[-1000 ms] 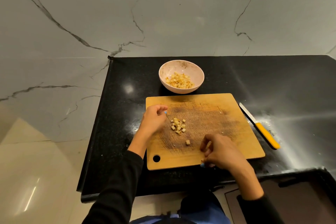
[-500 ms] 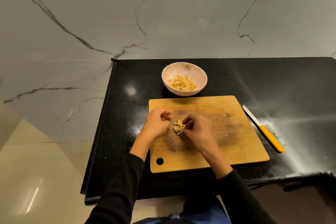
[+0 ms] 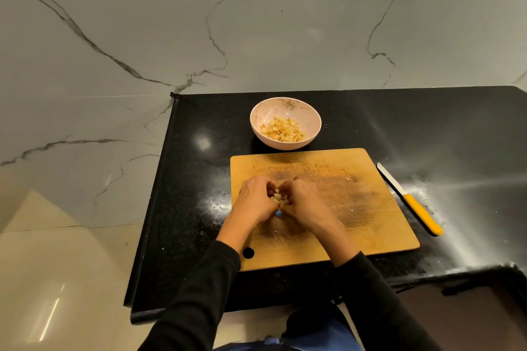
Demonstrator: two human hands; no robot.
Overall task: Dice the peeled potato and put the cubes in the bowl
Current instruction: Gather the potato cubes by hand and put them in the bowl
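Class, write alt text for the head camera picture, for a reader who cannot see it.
A left hand and right hand cup a small pile of potato cubes on a wooden cutting board. Beyond the board, a pink bowl holds more cubes; a yellow-handled knife lies on the black counter to the right.

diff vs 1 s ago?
Right hand moved from the board's near edge left to the loose potato cubes; left hand closed in, so both now cup the gathered pile. Bowl, cutting board and knife unchanged.
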